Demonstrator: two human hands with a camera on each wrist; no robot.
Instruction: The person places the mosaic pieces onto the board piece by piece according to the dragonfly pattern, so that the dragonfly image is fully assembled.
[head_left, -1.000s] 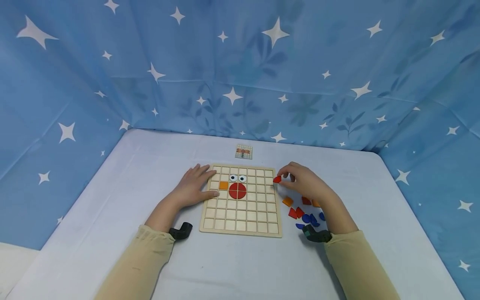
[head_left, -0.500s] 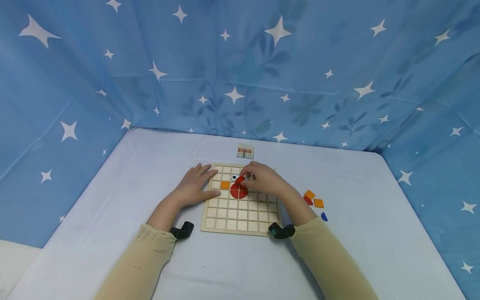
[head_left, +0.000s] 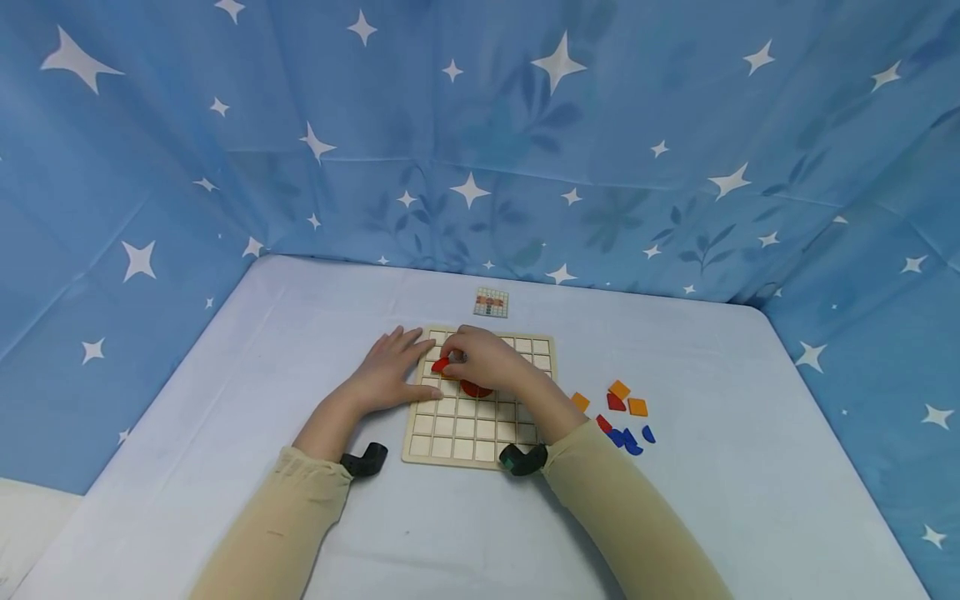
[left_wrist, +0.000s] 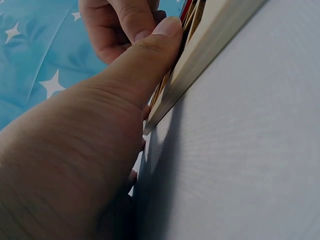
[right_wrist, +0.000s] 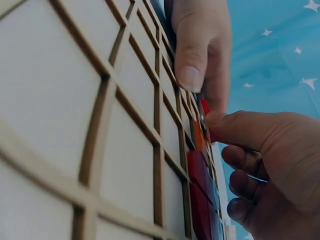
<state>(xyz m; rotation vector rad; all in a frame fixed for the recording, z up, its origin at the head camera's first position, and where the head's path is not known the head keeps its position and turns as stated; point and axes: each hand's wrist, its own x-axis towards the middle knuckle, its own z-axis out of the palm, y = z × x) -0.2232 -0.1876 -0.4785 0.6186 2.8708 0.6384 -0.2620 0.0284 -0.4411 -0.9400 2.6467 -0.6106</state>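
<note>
My right hand [head_left: 483, 358] pinches a red piece [head_left: 439, 365] with a curved edge between thumb and fingers, over the left part of a wooden grid board [head_left: 465, 429]. In the right wrist view, the held red piece [right_wrist: 205, 107] stands tilted above the grid, just past an orange square [right_wrist: 198, 135]. Red pieces [head_left: 474, 389] set in the board are partly hidden beneath the right hand. The eye pieces are hidden in the head view. My left hand [head_left: 386, 371] rests on the board's left edge with its fingers spread; its thumb [left_wrist: 167, 30] lies on the rim.
To the right of the board lie loose orange squares [head_left: 637, 407], red pieces [head_left: 616, 402] and several blue pieces [head_left: 630, 442]. A small picture card [head_left: 491, 302] lies behind the board. A star-patterned blue curtain [head_left: 480, 142] borders the white table [head_left: 420, 533] at the back and sides.
My right hand has carried the red piece leftward from beside the board's right edge, across the eye pieces, to the left columns. The left hand has stayed in place.
</note>
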